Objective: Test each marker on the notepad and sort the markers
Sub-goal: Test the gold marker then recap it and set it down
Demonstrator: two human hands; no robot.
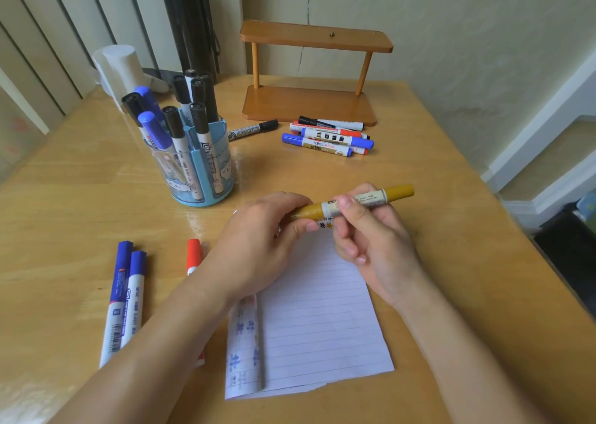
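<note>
From the head camera, both hands meet over the far edge of the notepad (316, 311), which lies on the wooden table (80, 198). The gold marker (371, 197) is held in the air between them, nearly level, its right end a little higher. The left hand (258, 240) has its fingers curled round the marker's left end; the right hand (371, 240) pinches the labelled barrel between thumb and forefinger, so both are closed on the same marker. Small gold marks (325, 225) show on the paper just beneath it; blue marks run down the turned-back page at the pad's left edge.

Left of the pad two blue markers (124, 298) lie side by side; a red marker (194, 256) lies between them and the left forearm, partly hidden by it. A blue pen holder (200, 178) stands further back, holding black and blue markers upright. A black marker (254, 129) lies alone beside it; a small pile of mixed markers (329, 138) rests at the front of a wooden stand (309, 101).
</note>
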